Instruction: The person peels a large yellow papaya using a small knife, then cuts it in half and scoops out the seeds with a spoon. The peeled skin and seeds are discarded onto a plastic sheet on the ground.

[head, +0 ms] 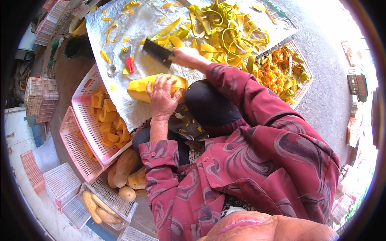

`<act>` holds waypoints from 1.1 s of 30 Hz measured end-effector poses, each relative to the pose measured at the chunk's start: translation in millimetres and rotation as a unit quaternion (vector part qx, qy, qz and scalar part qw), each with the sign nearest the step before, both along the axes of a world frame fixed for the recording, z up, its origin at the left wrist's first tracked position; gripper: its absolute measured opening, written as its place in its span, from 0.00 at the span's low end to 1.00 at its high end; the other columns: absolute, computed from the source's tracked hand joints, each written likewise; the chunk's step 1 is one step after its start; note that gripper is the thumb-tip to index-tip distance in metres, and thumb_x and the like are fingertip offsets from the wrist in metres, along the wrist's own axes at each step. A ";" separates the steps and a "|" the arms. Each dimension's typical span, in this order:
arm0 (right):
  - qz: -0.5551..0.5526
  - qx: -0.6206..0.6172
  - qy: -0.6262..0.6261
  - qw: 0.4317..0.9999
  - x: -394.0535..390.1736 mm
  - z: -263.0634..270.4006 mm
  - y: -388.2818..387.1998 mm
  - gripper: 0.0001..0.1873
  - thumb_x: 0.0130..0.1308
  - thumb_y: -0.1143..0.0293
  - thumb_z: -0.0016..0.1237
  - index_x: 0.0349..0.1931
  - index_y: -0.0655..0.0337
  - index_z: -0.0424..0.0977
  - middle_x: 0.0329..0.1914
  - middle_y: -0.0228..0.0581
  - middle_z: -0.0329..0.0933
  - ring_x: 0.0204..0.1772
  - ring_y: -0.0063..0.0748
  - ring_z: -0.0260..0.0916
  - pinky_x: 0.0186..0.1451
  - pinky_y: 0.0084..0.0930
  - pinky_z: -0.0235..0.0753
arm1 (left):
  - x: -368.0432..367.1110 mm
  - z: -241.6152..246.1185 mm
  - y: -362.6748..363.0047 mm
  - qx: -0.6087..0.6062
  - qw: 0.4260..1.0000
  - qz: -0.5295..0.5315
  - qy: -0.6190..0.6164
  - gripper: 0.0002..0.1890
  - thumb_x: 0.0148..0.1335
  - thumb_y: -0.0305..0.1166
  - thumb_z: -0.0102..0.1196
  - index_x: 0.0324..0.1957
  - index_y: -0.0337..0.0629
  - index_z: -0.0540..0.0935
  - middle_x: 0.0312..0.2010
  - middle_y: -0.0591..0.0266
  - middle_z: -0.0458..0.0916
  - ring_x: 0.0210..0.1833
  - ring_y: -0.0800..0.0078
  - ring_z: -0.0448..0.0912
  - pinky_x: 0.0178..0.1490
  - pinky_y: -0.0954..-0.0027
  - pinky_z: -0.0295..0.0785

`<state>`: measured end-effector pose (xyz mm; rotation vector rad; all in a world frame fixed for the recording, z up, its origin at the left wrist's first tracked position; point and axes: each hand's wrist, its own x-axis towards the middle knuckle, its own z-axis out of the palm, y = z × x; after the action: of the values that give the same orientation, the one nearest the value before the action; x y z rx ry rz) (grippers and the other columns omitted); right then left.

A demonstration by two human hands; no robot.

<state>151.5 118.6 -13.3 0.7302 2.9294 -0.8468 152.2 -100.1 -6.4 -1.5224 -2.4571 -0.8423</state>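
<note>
My left hand [163,98] lies across a peeled yellow squash [140,88], fingers spread over its top and thumb on the near side. The squash rests on its side at the near edge of a sheet-covered work surface [99,39]. Just beyond it, my right hand [188,57] grips a cleaver [157,52] with a broad dark blade; its handle is hidden in the fist. The blade is apart from the squash. Left of the blade lie a small red-handled tool [130,64] and a round metal ring-like object [112,70]. Green-yellow peels [226,33] are heaped beyond my right hand.
A pink-white crate [81,99] of orange squash chunks [110,123] stands at the left, beside another pink crate [72,135]. Whole squashes [126,165] lie near my left leg. On the right, a crate [304,72] holds peels and stringy pulp [276,69].
</note>
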 end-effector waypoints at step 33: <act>-0.280 -0.030 0.001 0.960 302.8 -29.1 146.7 0.21 0.66 0.51 0.45 0.46 0.57 0.78 0.39 0.47 0.83 0.46 0.48 0.81 0.47 0.43 0.77 | -5.4 -18.9 5.5 -0.001 0.996 -0.006 0.093 0.21 0.58 0.46 0.61 0.49 0.47 0.80 0.55 0.60 0.78 0.64 0.58 0.70 0.71 0.47 0.52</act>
<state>454.3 265.3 -42.4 1.5900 2.7019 -0.9479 146.7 -94.6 -25.3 -1.5410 -2.3187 -0.6676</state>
